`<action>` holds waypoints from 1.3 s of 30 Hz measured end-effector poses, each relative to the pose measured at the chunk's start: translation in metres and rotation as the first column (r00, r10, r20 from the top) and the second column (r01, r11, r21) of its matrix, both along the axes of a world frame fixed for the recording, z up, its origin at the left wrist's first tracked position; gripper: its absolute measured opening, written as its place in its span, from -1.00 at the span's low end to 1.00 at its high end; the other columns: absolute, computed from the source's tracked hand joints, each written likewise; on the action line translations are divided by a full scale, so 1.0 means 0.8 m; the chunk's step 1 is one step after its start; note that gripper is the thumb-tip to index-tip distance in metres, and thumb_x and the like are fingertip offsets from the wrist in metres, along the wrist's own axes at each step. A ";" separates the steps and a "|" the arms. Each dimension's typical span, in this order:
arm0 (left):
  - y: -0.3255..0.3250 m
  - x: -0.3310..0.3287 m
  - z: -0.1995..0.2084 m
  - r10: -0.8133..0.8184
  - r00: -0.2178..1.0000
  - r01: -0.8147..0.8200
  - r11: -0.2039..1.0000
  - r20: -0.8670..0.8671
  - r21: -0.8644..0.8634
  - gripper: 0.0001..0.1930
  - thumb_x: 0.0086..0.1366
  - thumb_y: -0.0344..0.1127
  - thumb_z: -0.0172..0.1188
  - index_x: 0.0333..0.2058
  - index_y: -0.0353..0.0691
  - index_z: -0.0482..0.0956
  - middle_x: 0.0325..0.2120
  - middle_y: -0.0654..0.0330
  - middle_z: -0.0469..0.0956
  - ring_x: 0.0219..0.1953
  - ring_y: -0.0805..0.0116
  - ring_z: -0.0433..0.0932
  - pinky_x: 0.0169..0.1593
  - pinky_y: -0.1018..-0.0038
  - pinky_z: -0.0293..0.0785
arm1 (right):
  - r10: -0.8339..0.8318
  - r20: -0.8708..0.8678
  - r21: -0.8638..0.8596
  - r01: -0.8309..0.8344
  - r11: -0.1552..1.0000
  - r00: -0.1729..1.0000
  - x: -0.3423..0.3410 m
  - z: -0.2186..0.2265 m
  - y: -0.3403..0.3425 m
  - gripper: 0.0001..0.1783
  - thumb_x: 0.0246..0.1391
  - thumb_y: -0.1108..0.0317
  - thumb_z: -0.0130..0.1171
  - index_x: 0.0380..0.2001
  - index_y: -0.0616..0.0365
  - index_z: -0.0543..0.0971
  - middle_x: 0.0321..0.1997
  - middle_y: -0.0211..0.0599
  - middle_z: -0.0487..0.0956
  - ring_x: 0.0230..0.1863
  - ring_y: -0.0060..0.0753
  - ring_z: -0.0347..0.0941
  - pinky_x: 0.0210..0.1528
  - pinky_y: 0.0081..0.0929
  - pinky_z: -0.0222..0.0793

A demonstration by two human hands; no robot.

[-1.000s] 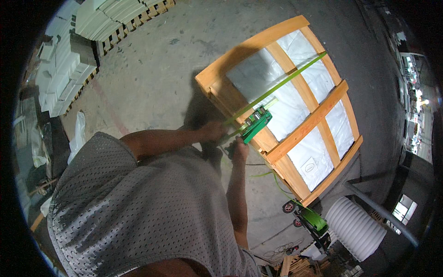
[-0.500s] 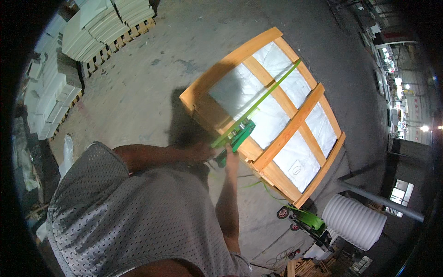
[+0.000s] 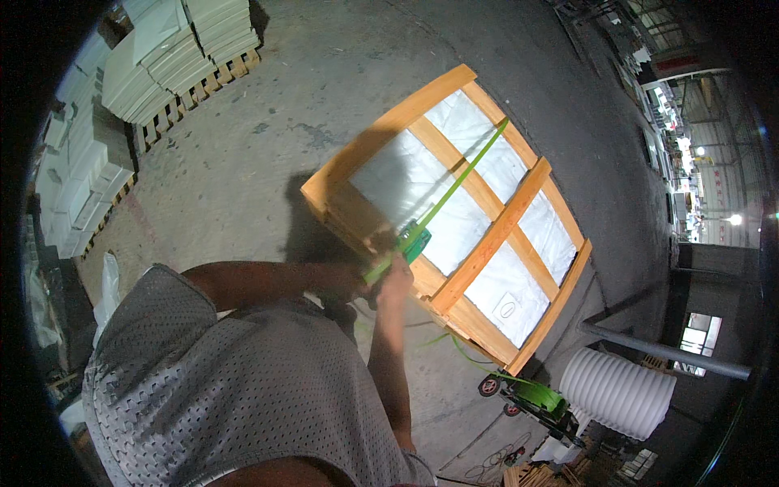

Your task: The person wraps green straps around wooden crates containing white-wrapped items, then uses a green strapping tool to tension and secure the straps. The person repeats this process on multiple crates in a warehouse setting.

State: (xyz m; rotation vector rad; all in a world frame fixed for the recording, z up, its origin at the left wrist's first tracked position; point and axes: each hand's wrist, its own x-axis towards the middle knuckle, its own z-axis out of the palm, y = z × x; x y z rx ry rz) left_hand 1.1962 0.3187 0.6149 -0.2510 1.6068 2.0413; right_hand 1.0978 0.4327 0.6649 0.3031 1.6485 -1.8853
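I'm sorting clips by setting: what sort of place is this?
Probably a warehouse or factory packing area: there's a wooden crate with a green strap across it, stacks of pale sheets, and a large white ribbed roll.

There are two hands (image 3: 395,280), one green tool (image 3: 418,242), one wooden crate (image 3: 490,236), one green strap (image 3: 464,173) across its top, one white roll (image 3: 618,394), one grey pipe (image 3: 665,348), two wheels (image 3: 489,385).

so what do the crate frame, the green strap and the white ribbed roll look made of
Crate frame: most likely wood, apparently unpainted and matte; the sign is its tan-orange, squared boards.

Green strap: probably plastic, smooth-looking; it is a thin, flat, evenly coloured band.

White ribbed roll: perhaps plastic or foam, dull-surfaced; its pale, regular ridges leave which open.
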 end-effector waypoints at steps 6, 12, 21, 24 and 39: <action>-0.050 -0.125 -0.024 0.232 0.965 -0.252 0.949 0.120 0.192 -0.58 0.31 0.14 -0.02 -0.27 -0.14 0.48 -0.45 0.29 0.45 -0.52 0.43 0.39 -0.41 0.43 0.41 | 0.121 -0.153 0.082 -0.109 0.991 0.981 0.014 0.017 0.012 -0.65 0.28 0.21 -0.03 -0.33 0.35 0.51 -0.47 -0.12 0.58 -0.48 -0.28 0.52 -0.36 -0.41 0.44; -0.009 -0.223 -0.005 0.294 0.946 -0.308 0.946 0.139 0.098 -0.71 0.28 -0.07 0.09 -0.28 -0.20 0.45 -0.36 0.15 0.47 -0.33 0.37 0.45 -0.34 0.32 0.44 | 0.348 -0.278 0.352 -0.242 0.904 0.895 0.021 0.018 0.027 -0.70 0.28 0.26 -0.05 -0.30 0.33 0.51 -0.39 -0.20 0.62 -0.39 -0.42 0.53 -0.30 -0.45 0.41; 0.000 -0.150 -0.087 0.512 0.855 -0.513 0.808 0.084 0.289 -0.77 0.26 -0.13 0.03 -0.45 -0.17 0.41 -0.76 0.23 0.28 -0.82 0.41 0.21 -0.76 0.43 0.14 | 0.399 -0.236 0.794 -0.061 0.604 0.886 -0.028 -0.051 0.068 -0.52 0.10 0.08 0.15 -0.18 0.36 0.51 -0.19 0.05 0.60 -0.17 0.08 0.53 -0.10 -0.23 0.38; -0.004 -0.129 -0.074 0.621 0.771 -0.605 0.784 -0.142 0.140 -0.75 0.29 -0.11 -0.04 -0.39 -0.18 0.40 -0.75 0.25 0.28 -0.81 0.43 0.20 -0.74 0.44 0.14 | 0.535 -0.190 0.816 -0.170 0.552 0.823 -0.038 -0.094 0.054 -0.43 0.12 -0.05 0.12 -0.24 0.38 0.52 -0.31 0.09 0.58 -0.18 0.02 0.54 -0.13 -0.23 0.39; -0.051 -0.026 -0.076 -0.030 0.611 -0.672 0.509 -0.791 -0.538 -0.88 0.19 -0.41 0.11 -0.36 -0.32 0.38 -0.51 0.14 0.40 -0.55 0.21 0.41 -0.46 0.31 0.38 | 0.698 -0.298 0.897 -0.059 0.438 0.651 -0.071 -0.185 0.064 -0.37 0.19 0.03 0.04 -0.73 0.43 0.44 -0.78 0.02 0.33 -0.68 -0.07 0.32 -0.53 -0.14 0.22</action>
